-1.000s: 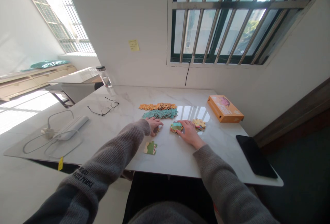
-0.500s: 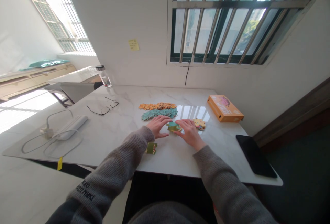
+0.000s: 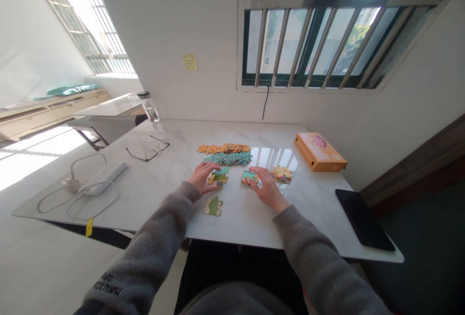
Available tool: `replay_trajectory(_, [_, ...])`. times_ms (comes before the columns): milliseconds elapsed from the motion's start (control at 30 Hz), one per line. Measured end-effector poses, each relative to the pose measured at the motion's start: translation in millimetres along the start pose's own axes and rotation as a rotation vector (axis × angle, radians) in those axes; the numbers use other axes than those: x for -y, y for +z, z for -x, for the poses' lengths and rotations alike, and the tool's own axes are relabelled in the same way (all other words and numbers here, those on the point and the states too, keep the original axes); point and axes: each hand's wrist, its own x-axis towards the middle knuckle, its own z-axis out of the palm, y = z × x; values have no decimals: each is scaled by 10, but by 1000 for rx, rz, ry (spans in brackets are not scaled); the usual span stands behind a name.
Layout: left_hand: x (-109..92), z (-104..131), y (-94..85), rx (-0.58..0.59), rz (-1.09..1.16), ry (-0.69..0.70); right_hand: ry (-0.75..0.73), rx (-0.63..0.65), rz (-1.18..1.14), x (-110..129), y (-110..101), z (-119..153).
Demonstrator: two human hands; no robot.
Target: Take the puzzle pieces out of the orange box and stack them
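Observation:
Between the thumb and fingers of my left hand [image 3: 202, 178] is a green, teal and yellow puzzle piece [image 3: 221, 174], gripped by its left side. My right hand [image 3: 269, 187] holds a teal and cream puzzle piece [image 3: 247, 176] by its right side; whether more pieces lie under it I cannot tell. A gap of bare tabletop separates the two pieces. Closer to me lies another green puzzle piece [image 3: 212, 206] with a cream patch. Just right of my right hand sits a small pile of yellow puzzle pieces [image 3: 282, 174].
Rows of orange puzzle pieces [image 3: 221, 148] and teal puzzle pieces [image 3: 232, 158] lie beyond my hands. An orange box [image 3: 319, 152] and a black tablet [image 3: 364, 219] are on the right. Glasses [image 3: 149, 153], a bottle [image 3: 148, 107] and a white power strip [image 3: 106, 178] with cable occupy the left.
My hands have moved apart: the left went left with a puzzle piece, the right stayed about where it was. The green piece nearer me, partly covered by my left sleeve before, now shows fully.

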Motion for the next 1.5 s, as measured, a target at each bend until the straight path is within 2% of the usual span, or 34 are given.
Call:
replay_trajectory(100, [125,110,10,-4,-8,-69,41,10,-5,-26,30,12])
replay_trajectory(200, [169,176,64,1,3,-92,65,24,-1,-35,45,20])
replay_trajectory(333, [178,217,125,-11,17,-122,88,39,12,-51,52,31])
replay_trajectory(733, [214,216,199,52,40,-156,139,134,186,-215,165,113])
replay_trajectory(967, [216,220,204,64,45,-157,119,112,166,-249,150,101])
replay_trajectory(1067, [163,221,149,12,55,-135,106,67,150,-212,114,75])
replay_trajectory(1200, [-14,174,65,-59,51,-76,35,37,59,-72,86,44])
replay_trajectory(1367, [-296,69,59,49,46,54,-53,73,-38,154,109,42])
replay_trajectory(1500, [-429,43,79,126,73,81,-104,91,-105,250,131,60])
